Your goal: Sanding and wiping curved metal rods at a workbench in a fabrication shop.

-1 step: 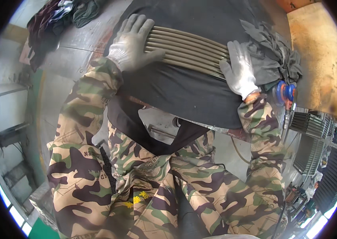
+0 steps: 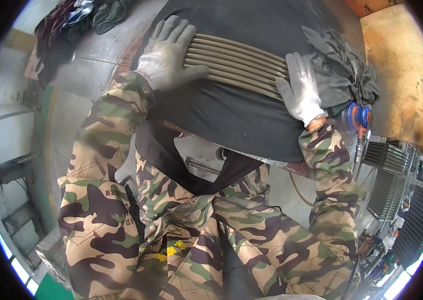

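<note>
We see a row of long grey-brown metal rods lying side by side on a black cloth-covered bench in the upper centre of the frame. Our white-gloved left hand presses flat on their left end, fingers spread. Our white-gloved right hand rests flat on their right end, fingers together, beside crumpled grey rags.

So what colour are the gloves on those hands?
White knit gloves, on both the left hand and right hand; the head view shows them clearly.
</note>
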Demonstrator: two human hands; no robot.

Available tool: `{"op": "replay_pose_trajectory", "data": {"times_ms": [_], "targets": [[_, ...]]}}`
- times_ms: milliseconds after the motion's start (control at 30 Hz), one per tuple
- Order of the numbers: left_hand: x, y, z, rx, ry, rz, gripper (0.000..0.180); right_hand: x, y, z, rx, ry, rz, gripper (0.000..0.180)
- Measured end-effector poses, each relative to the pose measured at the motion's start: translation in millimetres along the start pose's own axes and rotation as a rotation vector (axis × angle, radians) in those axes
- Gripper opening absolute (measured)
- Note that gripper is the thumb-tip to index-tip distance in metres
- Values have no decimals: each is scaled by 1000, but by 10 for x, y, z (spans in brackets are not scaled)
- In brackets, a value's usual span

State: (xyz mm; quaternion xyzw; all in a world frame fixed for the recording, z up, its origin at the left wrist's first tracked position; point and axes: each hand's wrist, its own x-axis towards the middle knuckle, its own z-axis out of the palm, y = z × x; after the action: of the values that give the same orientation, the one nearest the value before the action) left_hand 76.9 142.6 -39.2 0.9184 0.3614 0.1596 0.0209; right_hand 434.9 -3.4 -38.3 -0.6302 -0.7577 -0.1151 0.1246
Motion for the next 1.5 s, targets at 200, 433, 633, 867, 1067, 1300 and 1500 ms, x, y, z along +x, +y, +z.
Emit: {"op": "replay_pose_trajectory", "data": {"times_ms": [200,433,633,867,1067,1300,1500], "targets": [[41,17,90,-39,-37,35,109,-23,6,-39,-29,-114,85,82],[205,206,133,-12,-1,20,108,-86,270,-31,-83,-117,45,84],[122,116,62,-36,3,21,108,-187,-190,-121,-54,13,56,74],[191,126,64,-21,-53,0,101,-475,714,-275,-204,-64,89,57],[41,48,61,29,-97,-5,100,-418,581,-233,-141,46,151,61],[-405,371,-141,45,152,131,105,-1043,109,-609,-71,-85,179,86],[-1086,742,-360,-210,-258,203,106,-1278,-412,-834,171,-190,60,91]]}}
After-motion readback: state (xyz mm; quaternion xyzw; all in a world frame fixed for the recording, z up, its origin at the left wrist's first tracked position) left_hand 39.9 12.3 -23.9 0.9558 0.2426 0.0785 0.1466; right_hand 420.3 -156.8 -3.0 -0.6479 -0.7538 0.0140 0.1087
